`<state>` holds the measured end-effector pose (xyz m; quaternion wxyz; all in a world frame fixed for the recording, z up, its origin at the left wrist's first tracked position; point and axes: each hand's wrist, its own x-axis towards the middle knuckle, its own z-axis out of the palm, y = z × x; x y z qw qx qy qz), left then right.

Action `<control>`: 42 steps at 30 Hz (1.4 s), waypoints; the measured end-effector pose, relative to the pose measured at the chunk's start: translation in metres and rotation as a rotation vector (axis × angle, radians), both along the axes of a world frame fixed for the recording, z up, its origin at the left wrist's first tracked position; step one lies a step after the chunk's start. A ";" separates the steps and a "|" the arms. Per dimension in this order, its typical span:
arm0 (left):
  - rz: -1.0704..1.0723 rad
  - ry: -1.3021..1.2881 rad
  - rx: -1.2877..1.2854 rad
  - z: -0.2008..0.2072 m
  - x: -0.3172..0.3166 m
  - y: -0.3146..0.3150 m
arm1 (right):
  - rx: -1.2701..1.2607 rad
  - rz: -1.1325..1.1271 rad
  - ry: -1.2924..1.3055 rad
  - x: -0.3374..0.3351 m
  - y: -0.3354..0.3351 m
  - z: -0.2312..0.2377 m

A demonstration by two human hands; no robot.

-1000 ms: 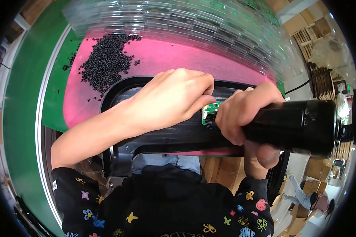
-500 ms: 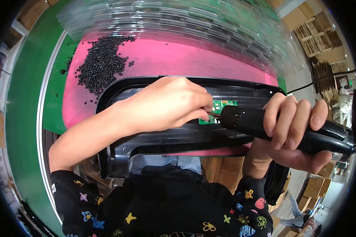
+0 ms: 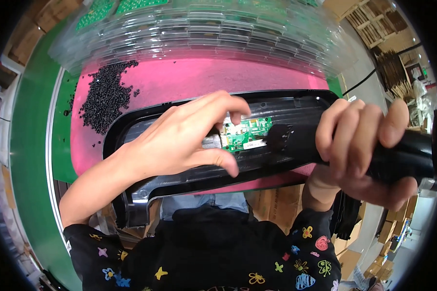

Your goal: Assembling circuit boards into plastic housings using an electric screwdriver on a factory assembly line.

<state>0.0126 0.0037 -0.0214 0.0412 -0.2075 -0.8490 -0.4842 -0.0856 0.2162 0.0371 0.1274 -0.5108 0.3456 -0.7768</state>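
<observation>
A green circuit board (image 3: 261, 127) lies inside a long black plastic housing (image 3: 298, 105) in front of me. My left hand (image 3: 182, 136) hovers at the board's left end, thumb and fingers spread apart, nothing between them. A black electric screwdriver (image 3: 303, 140) lies level in my right hand (image 3: 352, 145), whose fingers wrap round its body. Its nose points left, over the board's right end; whether the bit touches the board I cannot tell. Part of the board's left side is shaded by my left fingers.
Small black screws (image 3: 106, 97) lie heaped on the pink mat (image 3: 199, 72) at the left. Clear plastic trays (image 3: 204, 36) are stacked at the back, some holding green boards. A dark cable (image 3: 361, 87) hangs at the right. The green table (image 3: 36, 121) extends leftward.
My left fingers have opened from a pinch at the screwdriver's tip and drawn back left. More of the board now shows. The view has shifted slightly, and the right hand still grips the screwdriver.
</observation>
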 end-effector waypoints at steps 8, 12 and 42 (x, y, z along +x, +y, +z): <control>0.026 0.279 -0.002 -0.007 -0.002 -0.011 | 0.247 -0.191 -0.131 -0.012 0.009 -0.022; 0.099 0.371 -0.114 -0.002 -0.004 -0.011 | 0.248 -0.184 -0.102 -0.017 0.007 -0.026; 0.031 0.256 -0.253 -0.006 0.000 0.012 | -0.175 -0.053 -0.160 0.011 -0.002 -0.031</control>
